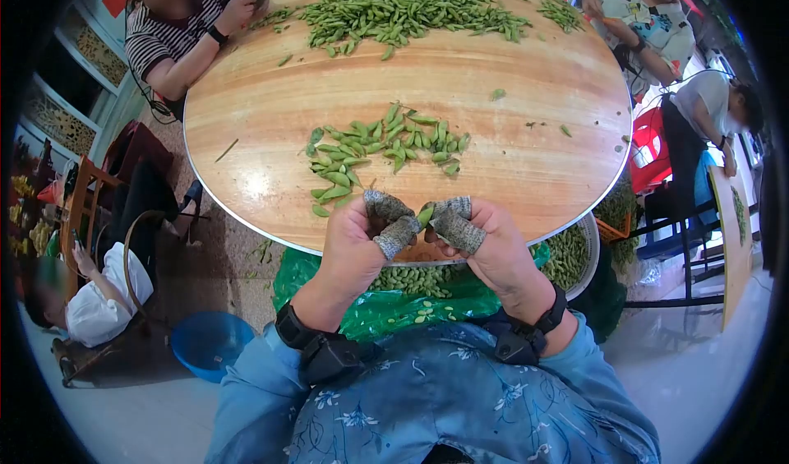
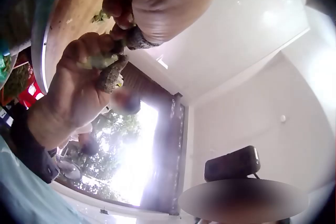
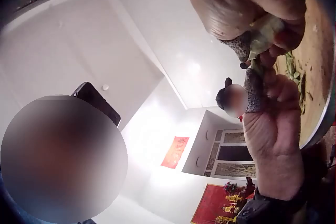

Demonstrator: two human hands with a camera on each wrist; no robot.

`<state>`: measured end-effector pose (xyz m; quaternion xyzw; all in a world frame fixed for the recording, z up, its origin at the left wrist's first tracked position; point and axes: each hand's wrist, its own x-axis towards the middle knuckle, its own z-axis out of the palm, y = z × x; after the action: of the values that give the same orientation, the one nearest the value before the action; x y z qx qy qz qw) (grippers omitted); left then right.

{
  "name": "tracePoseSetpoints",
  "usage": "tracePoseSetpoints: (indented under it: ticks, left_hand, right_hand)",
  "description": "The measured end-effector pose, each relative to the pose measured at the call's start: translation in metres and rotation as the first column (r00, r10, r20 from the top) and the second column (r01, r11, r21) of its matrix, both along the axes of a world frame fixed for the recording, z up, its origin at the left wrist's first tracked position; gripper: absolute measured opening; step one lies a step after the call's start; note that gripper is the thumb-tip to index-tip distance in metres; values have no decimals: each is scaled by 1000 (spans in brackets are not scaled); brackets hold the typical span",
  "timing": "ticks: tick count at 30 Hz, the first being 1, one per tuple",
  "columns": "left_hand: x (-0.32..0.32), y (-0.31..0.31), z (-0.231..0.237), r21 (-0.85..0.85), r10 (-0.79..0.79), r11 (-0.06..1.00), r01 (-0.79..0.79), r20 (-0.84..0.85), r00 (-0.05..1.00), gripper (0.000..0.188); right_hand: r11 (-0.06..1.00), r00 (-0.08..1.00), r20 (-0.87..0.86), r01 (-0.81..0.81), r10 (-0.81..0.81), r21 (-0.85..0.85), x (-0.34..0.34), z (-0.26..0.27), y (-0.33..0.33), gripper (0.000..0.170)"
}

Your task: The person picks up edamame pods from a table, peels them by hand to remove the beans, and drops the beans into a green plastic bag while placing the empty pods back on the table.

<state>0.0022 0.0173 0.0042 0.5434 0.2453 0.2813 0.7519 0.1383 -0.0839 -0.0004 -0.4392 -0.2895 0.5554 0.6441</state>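
Observation:
Both hands meet just over the near edge of the round wooden table, thumbs and forefingers wrapped in grey speckled cloth. One green pod (image 1: 425,215) is pinched between the left hand (image 1: 355,238) and the right hand (image 1: 486,238). In the right wrist view a pale green pod piece (image 3: 266,32) shows in the fingers of the upper, right hand (image 3: 247,3), touching the fingertips of the left hand (image 3: 275,124). The left wrist view has the left hand (image 2: 165,3) above the right hand (image 2: 76,90). Loose pods (image 1: 337,176) lie on the table beyond the hands.
A large pod heap (image 1: 403,8) covers the far part of the table (image 1: 271,110). Below its near edge are a green plastic sheet (image 1: 362,320) holding shelled beans (image 1: 415,280) and a white-rimmed basin (image 1: 588,254). A blue basin (image 1: 212,341) stands on the floor. Several people surround the table.

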Motion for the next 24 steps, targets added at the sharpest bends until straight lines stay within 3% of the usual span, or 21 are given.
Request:
tracePoseSetpoints:
  ticks: [5, 9, 12, 13, 14, 15, 16, 17, 19, 21, 22, 24]
  left_hand:
    - [-3, 1, -5, 52, -56, 997, 55, 9, 998, 13]
    - [-3, -1, 1, -14, -86, 996, 85, -23, 996, 13]
    - [-1, 3, -1, 138, -86, 985, 108, -157, 984, 15]
    - [-1, 1, 3, 117, -82, 988, 103, -168, 982, 15]
    - [-2, -1, 8, 427, -9, 896, 123, -260, 966, 19]
    - [-2, -3, 12, 688, 84, 705, 172, -321, 943, 23]
    - [-3, -4, 13, 781, 120, 573, 250, -382, 917, 25]
    - [-4, -4, 9, 771, 116, 582, 258, -393, 912, 25]
    - [-3, -5, 4, 936, 220, 152, 317, -345, 913, 32]
    - [-2, -7, -1, 947, 234, 126, 295, -317, 919, 30]
    - [-1, -5, -7, 958, 178, 171, 230, -259, 949, 28]
    - [0, -8, -10, 960, 121, 225, 168, -199, 973, 25]
  right_hand:
    - [999, 1000, 4, -22, 22, 34, -1, 3, 0, 12]
    - [999, 999, 4, 39, -40, 12, -6, 0, 2, 11]
    - [999, 999, -11, 47, -48, -25, -4, -7, 3, 10]
    - [999, 999, 6, 39, -39, -30, -2, -10, 3, 9]
    - [995, 998, 34, 52, -49, -85, -1, -7, 2, 8]
    - [993, 999, 22, 48, -46, -105, 1, -4, 1, 8]
    - [998, 1000, 7, 10, -10, -60, 3, 0, 0, 8]
    - [1000, 1000, -7, -26, 26, -13, 3, 4, -2, 8]
    - [1000, 996, -88, -3, 4, 10, -2, 9, -2, 7]
    - [998, 998, -62, 29, -25, 61, -2, 9, -3, 7]
    - [998, 998, -65, 31, -27, 60, -1, 6, -2, 7]
    - [993, 993, 102, 54, -65, 107, 0, -1, -4, 9]
